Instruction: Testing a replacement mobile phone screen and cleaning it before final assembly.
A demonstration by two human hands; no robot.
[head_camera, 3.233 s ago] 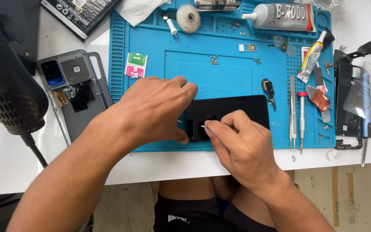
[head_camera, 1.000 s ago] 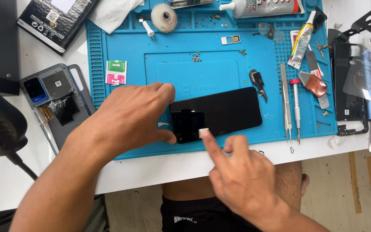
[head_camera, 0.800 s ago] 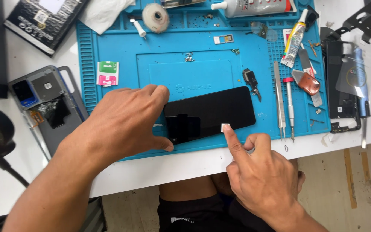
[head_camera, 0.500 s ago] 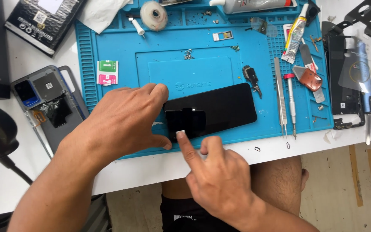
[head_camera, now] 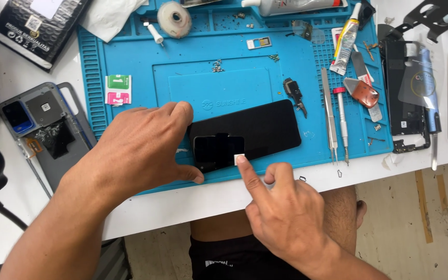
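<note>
Phone screen (head_camera: 257, 129) is lying flat and dark-side up on the blue mat (head_camera: 130, 62), near the mat's front edge, tilted a bit so its right end sits further back. Left hand (head_camera: 136, 150) is spread over the screen's left end, index fingertip at the top corner and thumb down by the bottom corner, so it's pinning the panel in place rather than gripping it. Fingers are splayed out, not curled around anything. Right hand (head_camera: 286, 218) comes in from the front of the table (head_camera: 208, 199) with just the index finger stretched out, the rest loosely folded. That fingertip is pressing on a small white tab (head_camera: 239, 157) sitting at the lower edge of the screen, right beside a slightly glossy rectangular patch on the glass. Nothing actually held in that hand.

Around it: tweezers (head_camera: 329, 116) and a small screwdriver (head_camera: 341, 122) lie side by side to the right of the screen, well apart from both hands. A glue tube (head_camera: 347, 39) is further back, with a roll of tape (head_camera: 174, 18) at the back left. An opened phone back (head_camera: 42, 129) rests off the mat, to the left of the left hand. A few loose screws (head_camera: 218, 65) are scattered mid-mat.
</note>
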